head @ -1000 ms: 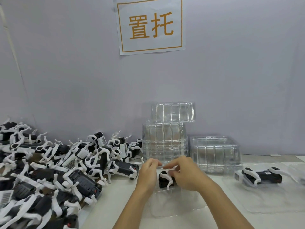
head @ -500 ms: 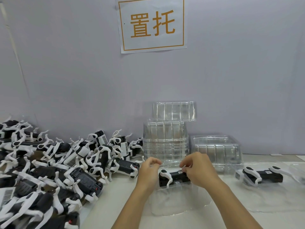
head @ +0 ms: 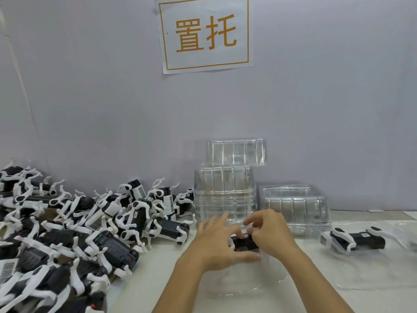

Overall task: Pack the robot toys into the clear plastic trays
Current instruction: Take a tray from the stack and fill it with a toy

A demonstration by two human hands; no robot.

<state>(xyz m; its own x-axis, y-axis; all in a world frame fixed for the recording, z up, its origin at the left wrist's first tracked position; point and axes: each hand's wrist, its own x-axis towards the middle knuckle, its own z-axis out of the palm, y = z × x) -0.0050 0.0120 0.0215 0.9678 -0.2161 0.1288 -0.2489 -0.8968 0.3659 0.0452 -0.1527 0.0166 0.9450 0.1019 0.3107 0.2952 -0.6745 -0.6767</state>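
- Your left hand [head: 216, 242] lies with fingers spread fairly straight over the left end of the robot toy [head: 244, 242], thumb stretched along its near side; not curled round it.
- Your right hand [head: 268, 233] has its fingers curled, pinching the toy's top right end.
- The toy, black body, sits at the far end of the clear tray [head: 239, 283] straight in front of you; most of it is hidden by both hands, so you can't tell if it is fully seated.
- The tray's near edge is close to you; bare white tabletop [head: 144, 281] runs as a strip between the tray and the toy pile [head: 74, 227] on the left.
- The pile crowds the whole left side up to the wall; its nearest toys are just beside your left wrist.
- The stack of empty trays [head: 224, 190] stands right behind your hands, with one loose tray [head: 235, 152] on top; a lower stack [head: 293, 206] sits touching its right side.
- On the right, a packed toy [head: 356, 239] lies in its own tray [head: 372, 272], apart from your right forearm.
- Pale grey wall [head: 316, 98] behind, paper sign [head: 204, 33] with orange characters up top.
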